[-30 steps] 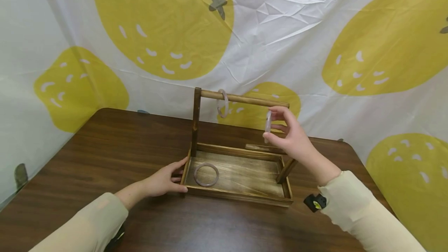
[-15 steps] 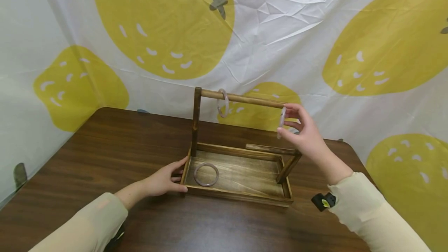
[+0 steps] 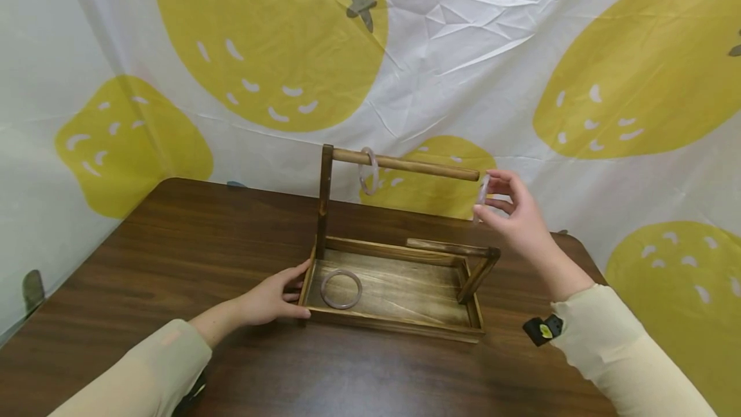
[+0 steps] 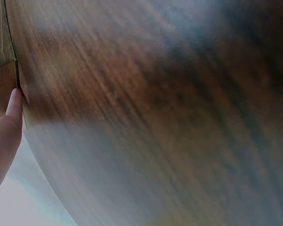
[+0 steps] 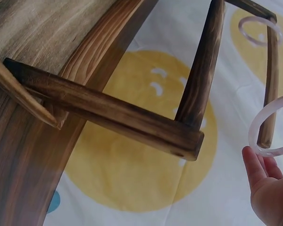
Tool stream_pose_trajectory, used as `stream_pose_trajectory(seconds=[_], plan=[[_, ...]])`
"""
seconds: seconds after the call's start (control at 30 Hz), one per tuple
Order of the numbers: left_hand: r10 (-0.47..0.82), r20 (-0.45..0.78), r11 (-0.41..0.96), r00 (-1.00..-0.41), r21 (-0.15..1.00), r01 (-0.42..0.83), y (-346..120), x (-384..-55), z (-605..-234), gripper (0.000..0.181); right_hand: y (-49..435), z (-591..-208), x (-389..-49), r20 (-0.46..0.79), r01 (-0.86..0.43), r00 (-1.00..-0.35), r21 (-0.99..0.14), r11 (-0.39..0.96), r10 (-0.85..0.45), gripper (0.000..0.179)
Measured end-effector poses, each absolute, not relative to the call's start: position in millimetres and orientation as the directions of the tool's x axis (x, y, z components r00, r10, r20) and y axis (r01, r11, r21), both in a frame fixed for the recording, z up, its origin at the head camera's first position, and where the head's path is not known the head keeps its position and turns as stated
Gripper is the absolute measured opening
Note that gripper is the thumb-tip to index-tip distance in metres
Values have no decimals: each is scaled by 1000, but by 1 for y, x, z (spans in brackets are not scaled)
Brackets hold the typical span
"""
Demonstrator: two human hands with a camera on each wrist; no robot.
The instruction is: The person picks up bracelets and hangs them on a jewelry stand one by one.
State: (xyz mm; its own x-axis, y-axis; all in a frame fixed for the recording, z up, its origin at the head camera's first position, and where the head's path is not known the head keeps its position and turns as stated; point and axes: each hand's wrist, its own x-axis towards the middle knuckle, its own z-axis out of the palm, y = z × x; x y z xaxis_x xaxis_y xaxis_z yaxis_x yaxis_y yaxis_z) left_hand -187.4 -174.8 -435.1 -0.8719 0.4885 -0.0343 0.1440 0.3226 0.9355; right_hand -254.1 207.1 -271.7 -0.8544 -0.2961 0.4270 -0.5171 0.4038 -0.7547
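My right hand (image 3: 515, 214) pinches a pale, translucent bangle (image 3: 482, 190) upright between thumb and fingertips. That bangle is just right of the free end of the upper bar (image 3: 440, 168), with a small gap between them in the head view. A second pale bangle (image 3: 368, 171) hangs around this bar near its left post. Inside the wooden tray (image 3: 393, 330) below, a third bangle (image 3: 341, 306) lies flat at the left. My left hand (image 3: 269, 298) rests against the tray's left end, its thumb (image 4: 15, 102) touching the front corner.
A lower wooden bar (image 3: 446, 246) runs left from the top of the right post (image 3: 479, 275), its left end free. The stand sits on a dark brown table (image 3: 249, 365). Behind it hangs a white cloth (image 3: 475, 89) printed with yellow fruit.
My right hand has moved right with its bangle, from in front of the upper bar to just beyond its free end. My left hand, the tray and the other bangles have stayed put.
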Motion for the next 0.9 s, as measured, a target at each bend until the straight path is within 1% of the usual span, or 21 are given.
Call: stream_pose_trajectory(seconds=[0.3,0.6,0.9], plan=[[486,-49,318,-873,940,125,-177,-187,-434,99,212,-272,-261,396,-485,-873,-758,435,-283,53],[492,-34,314,-870,939,141,-174,-187,-435,98,211,-267,-268,358,-458,-887,-760,461,-291,56],[481,-41,315,-876,940,128,-176,-187,-436,100,211,-261,-278,342,-450,-891,-753,480,-300,57]])
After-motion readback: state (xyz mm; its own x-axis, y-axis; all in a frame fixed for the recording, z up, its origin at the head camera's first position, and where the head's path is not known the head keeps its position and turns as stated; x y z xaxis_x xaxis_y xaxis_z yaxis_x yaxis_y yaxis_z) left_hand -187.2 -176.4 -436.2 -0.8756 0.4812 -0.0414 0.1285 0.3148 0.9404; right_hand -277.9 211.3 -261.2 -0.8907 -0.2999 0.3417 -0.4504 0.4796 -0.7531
